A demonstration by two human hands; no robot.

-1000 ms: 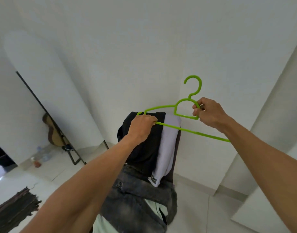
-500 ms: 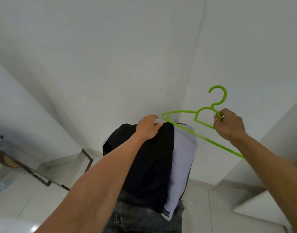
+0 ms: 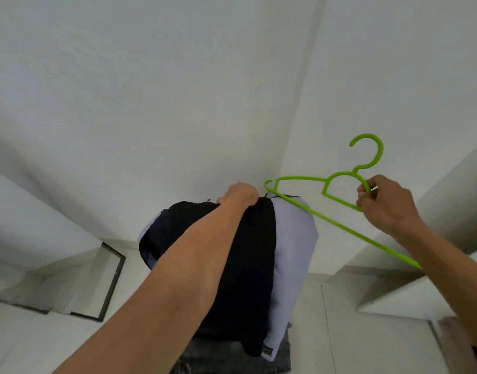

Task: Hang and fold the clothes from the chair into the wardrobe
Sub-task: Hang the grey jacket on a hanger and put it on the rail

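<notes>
White wall; black-and-grey garment [image 3: 248, 265], green hanger [image 3: 337, 203]

There is a single view, from a wide-angle camera worn on the person's head. It faces forward and slightly down toward a corner where two plain white walls [image 3: 178, 103] meet, with the pale tiled floor [image 3: 339, 333] at the bottom of the frame. Both bare forearms reach away from the lens, entering at the lower left and lower right edges, so the camera sits close behind them. The left hand [image 3: 238, 194] and the right hand [image 3: 385, 203] lie near mid-frame, at arm's reach. The wide lens bends straight wall edges toward the borders. With only this one view, nothing is shared with another.
</notes>
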